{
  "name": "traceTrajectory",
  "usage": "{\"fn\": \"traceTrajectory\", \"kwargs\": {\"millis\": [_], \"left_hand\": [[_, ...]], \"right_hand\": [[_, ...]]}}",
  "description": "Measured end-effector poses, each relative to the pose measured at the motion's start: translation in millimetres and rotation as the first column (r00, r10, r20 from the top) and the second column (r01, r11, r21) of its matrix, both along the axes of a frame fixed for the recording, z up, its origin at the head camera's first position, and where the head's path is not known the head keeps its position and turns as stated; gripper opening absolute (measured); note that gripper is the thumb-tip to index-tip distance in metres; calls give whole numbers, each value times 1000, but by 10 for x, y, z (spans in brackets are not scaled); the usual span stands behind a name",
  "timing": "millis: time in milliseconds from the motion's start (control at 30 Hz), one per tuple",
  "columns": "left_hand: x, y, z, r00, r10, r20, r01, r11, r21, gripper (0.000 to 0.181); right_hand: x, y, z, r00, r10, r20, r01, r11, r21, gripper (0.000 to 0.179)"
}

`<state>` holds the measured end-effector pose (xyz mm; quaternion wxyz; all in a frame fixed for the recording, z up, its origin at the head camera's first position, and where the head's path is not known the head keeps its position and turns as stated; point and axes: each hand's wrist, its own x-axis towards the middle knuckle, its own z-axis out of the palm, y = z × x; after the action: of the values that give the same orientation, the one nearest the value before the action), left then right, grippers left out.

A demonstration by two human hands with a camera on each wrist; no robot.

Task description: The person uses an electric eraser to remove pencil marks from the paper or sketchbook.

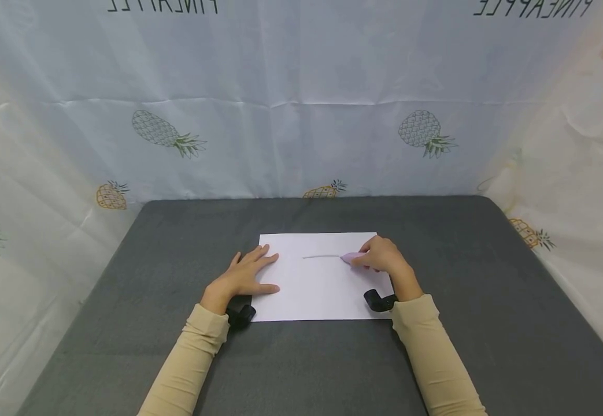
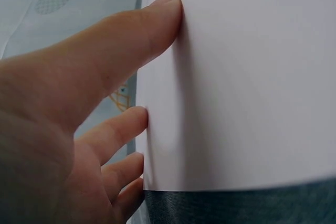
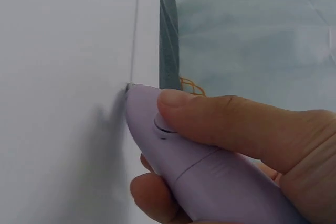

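A white sheet of paper (image 1: 317, 289) lies on the dark grey table. My left hand (image 1: 244, 274) rests on its left edge with spread fingers, and in the left wrist view the thumb (image 2: 163, 19) presses on the sheet. My right hand (image 1: 386, 258) grips a light purple utility knife (image 3: 205, 182), with the thumb on its round slider button (image 3: 165, 123). The knife's small metal tip touches the paper. From it a thin grey line (image 1: 322, 256) runs leftward across the upper part of the sheet. The lower end of the knife is hidden by the palm.
The grey tabletop (image 1: 291, 370) reaches out around the paper. A pale curtain (image 1: 291, 69) printed with pineapples hangs behind the table and along both sides. Black wrist cameras (image 1: 379, 301) sit near the sheet's lower corners.
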<state>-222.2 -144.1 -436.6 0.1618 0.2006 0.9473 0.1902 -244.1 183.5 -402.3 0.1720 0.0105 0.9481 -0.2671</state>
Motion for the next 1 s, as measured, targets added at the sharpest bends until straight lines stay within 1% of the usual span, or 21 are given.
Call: {"fn": "traceTrajectory", "kwargs": {"millis": [167,333,433,633,767,933,1000], "left_hand": [[1,4,-7,1000,1,-1,-1,1000,-4,82],[0,3,-11,1000,1,-2,-1,1000,-3,83],[3,2,-2,1000,3,-1,-3,1000,-1,83],[1,7,-10,1000,2,-1,-2,1000,4,83],[4,7,-14,1000,7,2,-7,1000,3,83],[-2,16,-23,1000,3,-3,-3,1000,1,83],[-3,16,-18,1000,4,-2,-4,1000,1,83]], "right_hand": [[4,-13,-5,1000,11,1,-11,1000,7,38],[2,-4,-10,1000,-5,3,5,1000,1,34],[4,-8,-12,1000,0,-1,0,1000,-17,37],[8,-4,-6,1000,-14,-5,14,1000,11,34],[6,-17,4,1000,-11,10,11,1000,10,37],[5,8,2,1000,-11,-6,11,1000,21,32],[3,10,-3,1000,-5,-10,5,1000,13,32]]}}
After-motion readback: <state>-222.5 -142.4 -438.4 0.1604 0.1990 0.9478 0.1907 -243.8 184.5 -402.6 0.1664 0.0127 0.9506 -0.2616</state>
